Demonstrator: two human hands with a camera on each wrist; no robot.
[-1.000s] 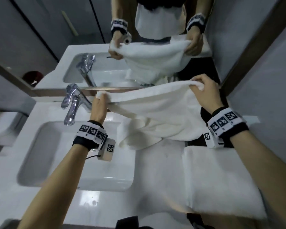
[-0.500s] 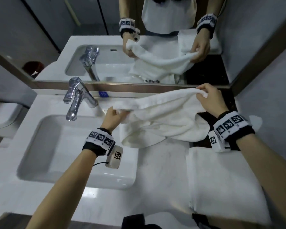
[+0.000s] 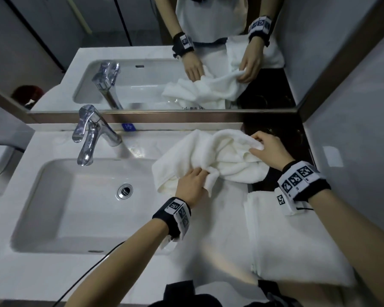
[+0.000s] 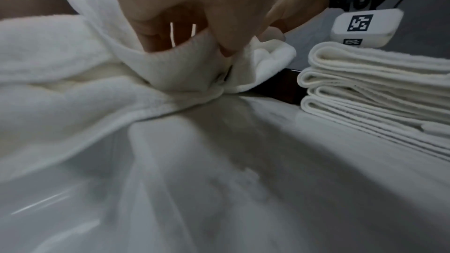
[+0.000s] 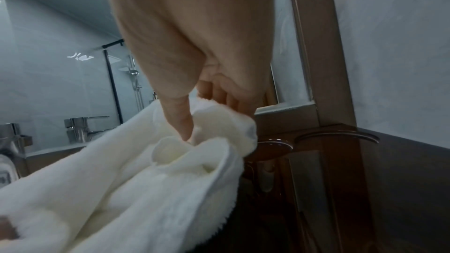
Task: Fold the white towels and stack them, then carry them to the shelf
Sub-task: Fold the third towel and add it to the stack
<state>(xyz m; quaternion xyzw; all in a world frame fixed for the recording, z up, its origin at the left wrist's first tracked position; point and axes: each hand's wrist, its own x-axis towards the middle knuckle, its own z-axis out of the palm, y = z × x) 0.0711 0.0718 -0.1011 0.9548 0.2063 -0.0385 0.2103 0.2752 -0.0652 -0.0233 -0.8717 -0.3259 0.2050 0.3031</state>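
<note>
Your left hand and right hand both pinch the crumpled white terry towel, bunched between your fingers on the white desk. Find two corners, pull the edge taut, then fold toward the folded white towel stack beside your right wrist.

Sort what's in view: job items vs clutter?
Job: loose white towel, pinched by left hand and right hand; folded towel stack on the countertop.
Not job: faucet, sink basin, mirror.
</note>
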